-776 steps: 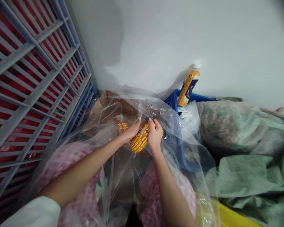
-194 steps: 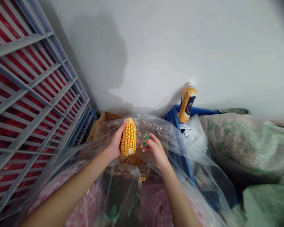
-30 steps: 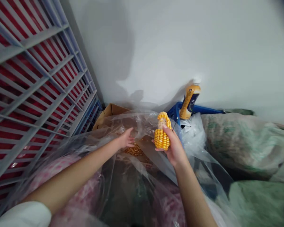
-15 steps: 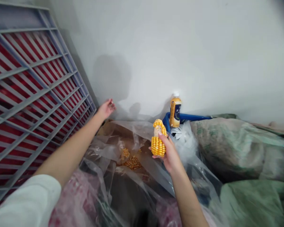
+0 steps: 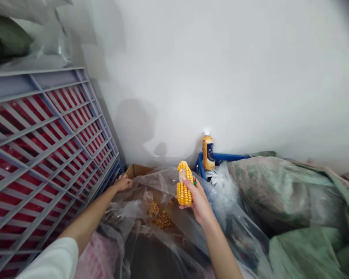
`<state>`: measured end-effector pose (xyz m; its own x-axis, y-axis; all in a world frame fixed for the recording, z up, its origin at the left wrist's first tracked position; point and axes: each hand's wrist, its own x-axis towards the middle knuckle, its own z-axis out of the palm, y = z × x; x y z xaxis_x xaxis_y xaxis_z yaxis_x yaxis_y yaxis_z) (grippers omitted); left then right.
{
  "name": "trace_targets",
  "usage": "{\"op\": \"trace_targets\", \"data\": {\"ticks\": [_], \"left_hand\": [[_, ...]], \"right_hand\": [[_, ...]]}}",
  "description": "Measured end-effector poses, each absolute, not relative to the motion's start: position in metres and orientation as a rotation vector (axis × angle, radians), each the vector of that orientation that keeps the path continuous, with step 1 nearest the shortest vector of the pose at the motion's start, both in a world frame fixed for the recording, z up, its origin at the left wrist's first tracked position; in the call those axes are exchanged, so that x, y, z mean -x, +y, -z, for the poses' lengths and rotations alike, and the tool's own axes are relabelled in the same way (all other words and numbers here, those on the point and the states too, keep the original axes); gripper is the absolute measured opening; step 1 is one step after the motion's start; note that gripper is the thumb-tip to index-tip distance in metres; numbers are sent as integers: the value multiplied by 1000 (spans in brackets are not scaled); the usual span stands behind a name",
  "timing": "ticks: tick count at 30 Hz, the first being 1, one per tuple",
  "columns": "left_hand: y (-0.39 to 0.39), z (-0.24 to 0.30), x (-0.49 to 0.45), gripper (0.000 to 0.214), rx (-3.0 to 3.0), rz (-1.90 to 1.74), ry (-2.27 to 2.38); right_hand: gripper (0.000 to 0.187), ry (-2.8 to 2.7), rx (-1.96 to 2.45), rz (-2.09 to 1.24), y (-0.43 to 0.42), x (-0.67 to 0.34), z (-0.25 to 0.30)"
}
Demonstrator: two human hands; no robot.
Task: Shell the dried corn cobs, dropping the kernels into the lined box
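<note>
A yellow corn cob (image 5: 185, 193) is upright in my right hand (image 5: 200, 202), closed around its lower part. A patch on the side facing me is stripped of kernels. My left hand (image 5: 123, 182) is at the far left corner of a cardboard box (image 5: 138, 169), beside the crate. Its fingers are curled at the box's rim, and what they grip, if anything, is unclear. A clear plastic sheet (image 5: 165, 176) lines the box and drapes over its sides. Loose corn kernels (image 5: 163, 220) lie in a small heap inside, below the cob.
A grey-purple plastic crate (image 5: 61, 116) with red contents rises on the left, with plastic bags on top. At the wall, a yellow drink bottle (image 5: 208, 151) stands by a blue bin (image 5: 231, 157). Stuffed woven sacks (image 5: 282, 190) fill the right side.
My left hand has come down from the air near the wall to the box's left corner. My right hand still holds the corn cob. The view has tilted upward slightly.
</note>
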<state>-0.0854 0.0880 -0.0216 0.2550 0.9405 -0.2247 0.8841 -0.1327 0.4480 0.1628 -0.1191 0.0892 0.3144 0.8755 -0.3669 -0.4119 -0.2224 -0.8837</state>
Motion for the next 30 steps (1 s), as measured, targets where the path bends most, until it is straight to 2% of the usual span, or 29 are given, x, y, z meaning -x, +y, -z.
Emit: {"op": "trace_targets", "data": {"ticks": [5,10,13,17,20,26,30], "left_hand": [[131,-14,60,22,-2034,-479,1718],[166,-97,51,27,-2130,-815,1884],[174,-148,47,28,-2209,-899,1900],[177,-203,42,35,-2440,-906,1897],[181,-229,43,36,-2643,-777,1868],[187,-255,55,31,-2899,-519,1801],[184,-261,67,31,-2766,-597,1753]], "right_hand": [[53,-447,1312,-1265,-118,-162,-92],[52,-492,1332,-1248,-121,-157,-93],[55,-527,1369,-1226,-121,-155,-94],[59,-563,1391,-1199,-120,-155,-93],[60,-577,1429,-1159,-120,-157,-90],[62,-554,1463,-1020,-117,-168,-81],[65,-484,1483,-923,-115,-179,-79]]}}
